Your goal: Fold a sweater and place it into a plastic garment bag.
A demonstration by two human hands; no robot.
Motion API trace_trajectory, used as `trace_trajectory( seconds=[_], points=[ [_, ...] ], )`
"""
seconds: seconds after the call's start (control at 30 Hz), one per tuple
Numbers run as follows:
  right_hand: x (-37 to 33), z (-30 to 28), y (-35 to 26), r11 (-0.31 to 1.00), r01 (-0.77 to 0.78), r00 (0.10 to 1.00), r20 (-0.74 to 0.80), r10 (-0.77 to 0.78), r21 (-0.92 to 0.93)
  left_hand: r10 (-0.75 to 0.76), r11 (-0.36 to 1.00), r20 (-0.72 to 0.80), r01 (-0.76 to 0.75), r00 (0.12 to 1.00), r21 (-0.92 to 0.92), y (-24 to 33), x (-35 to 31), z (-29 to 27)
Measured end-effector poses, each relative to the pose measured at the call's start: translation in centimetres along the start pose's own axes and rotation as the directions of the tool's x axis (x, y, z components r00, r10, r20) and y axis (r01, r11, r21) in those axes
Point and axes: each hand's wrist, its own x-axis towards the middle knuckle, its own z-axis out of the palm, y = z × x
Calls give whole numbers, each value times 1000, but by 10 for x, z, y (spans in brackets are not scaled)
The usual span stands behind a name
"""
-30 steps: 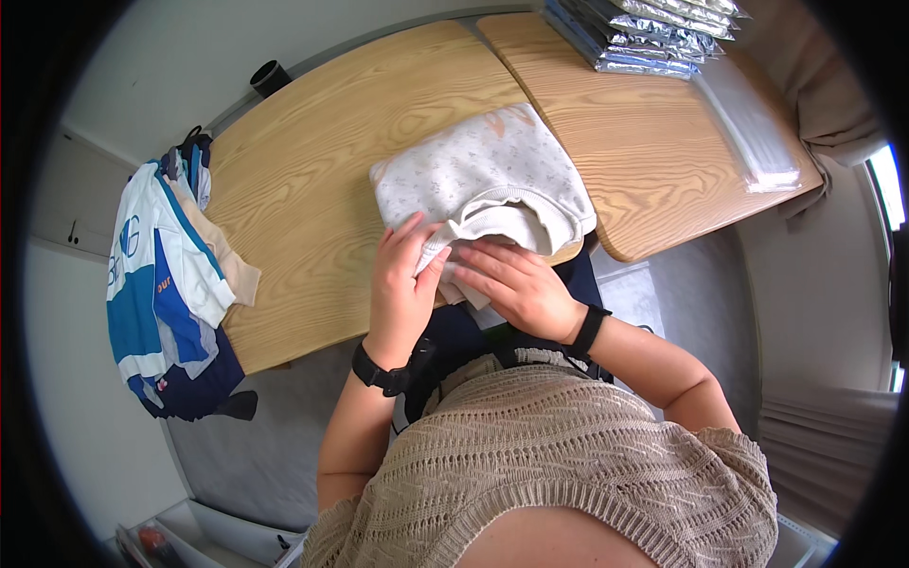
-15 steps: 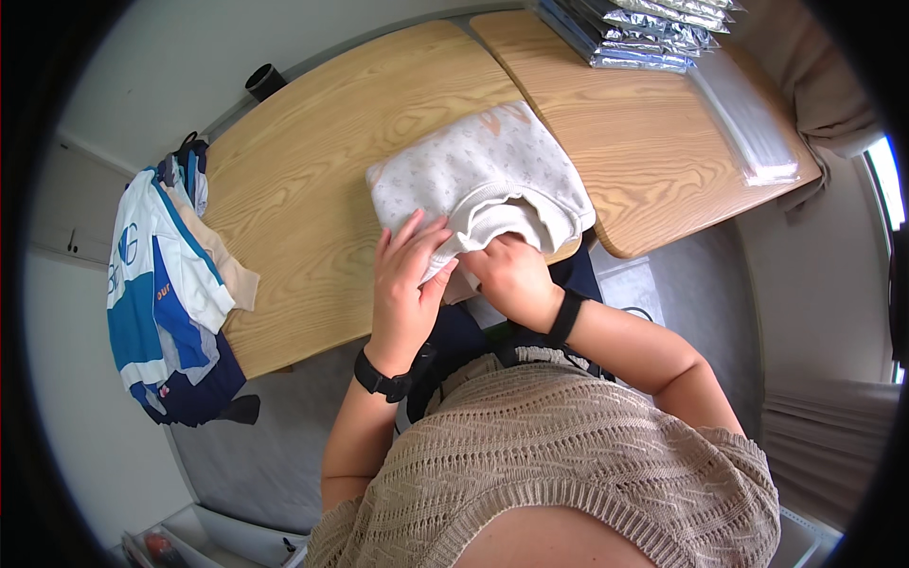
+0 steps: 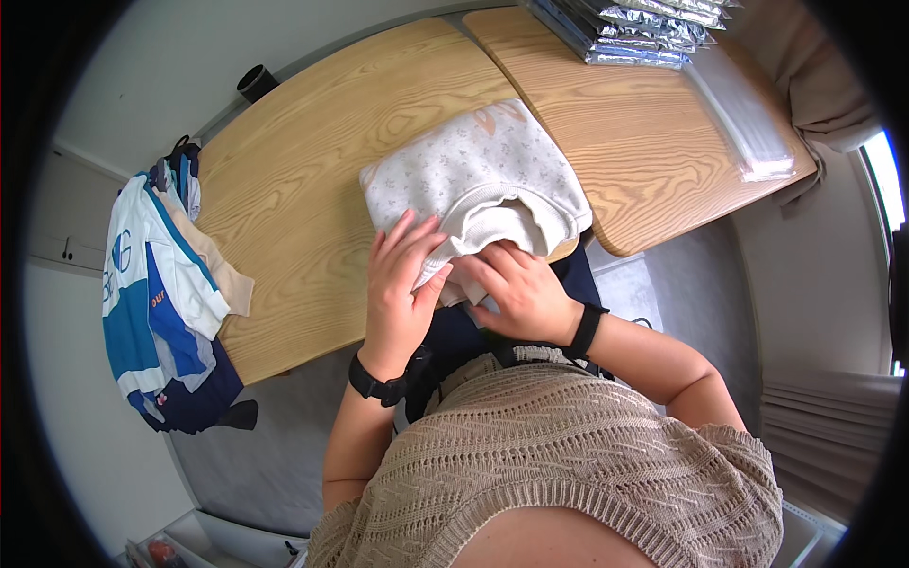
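Observation:
A folded white sweatshirt with a small grey print and a peach-coloured design lies at the near edge of the wooden table, its ribbed neckline toward me. My left hand rests on its near left corner, fingers stretched over the cloth and thumb by the neckline's edge. Over the neck opening lies my right hand, fingers extended onto the fabric and thumb apart below. The neckline's lower edge is partly hidden behind both hands.
Several garments hang at the table's left side. A black cup-like container stands at the back. On the right-hand table are a stack of silvery packaged items and clear plastic bags. A gap separates the two tabletops.
My right hand has drawn back out of the neck opening, and its fingers have spread with the thumb coming apart. The left hand stays on the corner. The whole view has shifted slightly.

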Motion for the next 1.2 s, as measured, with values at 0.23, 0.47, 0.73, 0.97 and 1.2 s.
trace_trajectory(
  seconds=[0.23, 0.47, 0.73, 0.97, 1.2],
  points=[
    [-6, 1, 9, 1000, 8, 1000, -30, -8, -18, -4, 1000, 11, 4, 1000, -7, -1, 0, -1],
    [11, 6, 9, 992, -68, 994, -76, 76, 104, 20, 999, -12, -21, 1000, -42, 2, 5, -2],
    [44, 17, 21, 915, -330, 933, -67, 354, 230, 4, 997, -70, -9, 998, -79, 7, 14, 2],
    [35, 34, 20, 950, -225, 973, -98, 208, -217, 25, 996, -78, -32, 997, -87, 5, 13, -4],
    [30, 33, 26, 966, -188, 940, -317, 125, -177, 109, 992, 40, -112, 993, 55, 5, 14, -11]
  ],
)
